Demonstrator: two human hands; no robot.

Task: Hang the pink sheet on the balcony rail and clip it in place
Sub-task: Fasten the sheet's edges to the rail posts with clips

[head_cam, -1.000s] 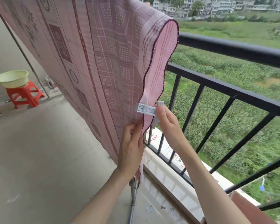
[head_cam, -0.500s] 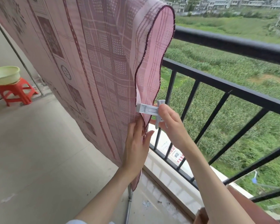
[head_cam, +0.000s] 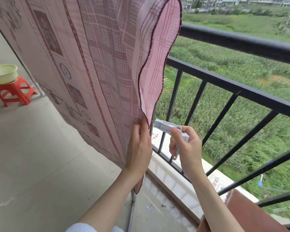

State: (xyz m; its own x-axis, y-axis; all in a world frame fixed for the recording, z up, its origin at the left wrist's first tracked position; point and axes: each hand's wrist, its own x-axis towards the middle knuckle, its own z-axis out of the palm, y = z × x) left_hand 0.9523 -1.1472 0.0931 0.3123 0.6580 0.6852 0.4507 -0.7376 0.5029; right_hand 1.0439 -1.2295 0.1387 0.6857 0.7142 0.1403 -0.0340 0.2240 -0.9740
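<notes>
Head camera view, looking down and forward along a balcony: the pink sheet (head_cam: 97, 67) hangs draped over the black balcony rail (head_cam: 241, 42), its long axis running down from the rail toward the floor, with the dark-stitched side edge curling open just above the fingers. Half a second earlier the white plastic clip (head_cam: 167, 127) sat against the sheet's edge; now it has come off the fabric and lies just right of that edge, not touching it, so by my reading the sheet is hung but this clip has not yet taken hold and needs another try. The left hand (head_cam: 138, 148) holds the sheet's edge, its fingers (head_cam: 141, 129) pressed together with the cloth pinched under them, directly below the open curl. The right hand (head_cam: 187, 148) is closed around the clip's handle end, thumb and fingers squeezing it; the clip's long axis runs roughly level, slightly uphill to the left, and its perforated jaw end points left toward the sheet's edge and the left fingertips. Whether the jaws are parted cannot be told from here. Beyond the right fingers the railing bars (head_cam: 196, 99) stand against a green field. Far to the left of both hands, a pale green basin (head_cam: 3, 76) rests on a red plastic stool (head_cam: 13, 91) on the concrete floor.
</notes>
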